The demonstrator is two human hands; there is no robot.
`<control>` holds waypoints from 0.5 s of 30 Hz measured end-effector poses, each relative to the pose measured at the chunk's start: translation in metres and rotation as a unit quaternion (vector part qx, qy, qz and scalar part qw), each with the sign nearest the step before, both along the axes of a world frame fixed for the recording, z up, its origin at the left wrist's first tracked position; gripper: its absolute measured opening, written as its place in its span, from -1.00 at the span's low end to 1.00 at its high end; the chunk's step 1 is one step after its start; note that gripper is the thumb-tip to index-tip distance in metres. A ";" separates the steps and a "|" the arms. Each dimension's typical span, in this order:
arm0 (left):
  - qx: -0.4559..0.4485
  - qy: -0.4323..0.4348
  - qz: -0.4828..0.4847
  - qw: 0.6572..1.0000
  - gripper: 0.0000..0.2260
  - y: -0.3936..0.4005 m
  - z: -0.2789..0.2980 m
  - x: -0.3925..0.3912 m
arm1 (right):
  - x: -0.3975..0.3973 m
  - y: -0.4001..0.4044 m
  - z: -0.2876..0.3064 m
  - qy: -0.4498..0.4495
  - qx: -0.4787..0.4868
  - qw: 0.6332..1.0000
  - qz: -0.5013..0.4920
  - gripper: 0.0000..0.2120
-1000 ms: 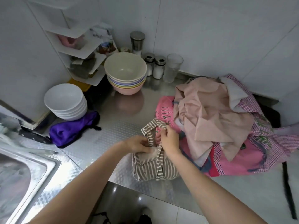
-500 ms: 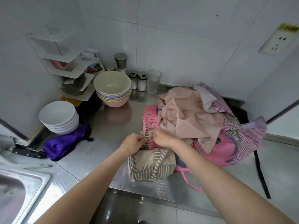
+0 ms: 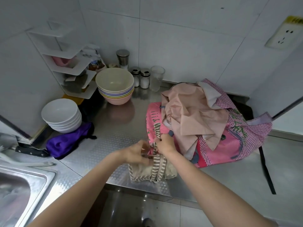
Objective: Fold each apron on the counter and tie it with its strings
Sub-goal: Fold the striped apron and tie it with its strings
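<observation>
Above the folded striped apron (image 3: 152, 169), both hands' fingers still pinch its strings (image 3: 157, 131), left hand (image 3: 137, 152) now blurred.

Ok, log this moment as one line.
step: tying | item: folded striped apron | left hand: on strings | right hand: pinching striped string | pending: apron pile

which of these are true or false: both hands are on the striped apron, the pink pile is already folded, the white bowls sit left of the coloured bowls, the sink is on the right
1. Both hands, left and right, are on the striped apron. True.
2. The pink pile is already folded. False: it lies loose and crumpled.
3. The white bowls sit left of the coloured bowls. True.
4. The sink is on the right. False: it is at the left.
</observation>
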State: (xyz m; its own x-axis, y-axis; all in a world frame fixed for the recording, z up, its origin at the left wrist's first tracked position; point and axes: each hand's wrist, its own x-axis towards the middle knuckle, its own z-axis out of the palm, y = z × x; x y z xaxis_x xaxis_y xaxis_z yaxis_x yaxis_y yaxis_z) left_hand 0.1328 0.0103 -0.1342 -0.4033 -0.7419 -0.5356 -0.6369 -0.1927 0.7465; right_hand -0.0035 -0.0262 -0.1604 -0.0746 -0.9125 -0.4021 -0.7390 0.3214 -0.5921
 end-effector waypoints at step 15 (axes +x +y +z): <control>-0.065 -0.119 -0.006 0.991 -0.50 -0.008 -0.010 -0.018 | -0.007 0.003 0.046 -0.274 0.161 0.948 0.012 -0.79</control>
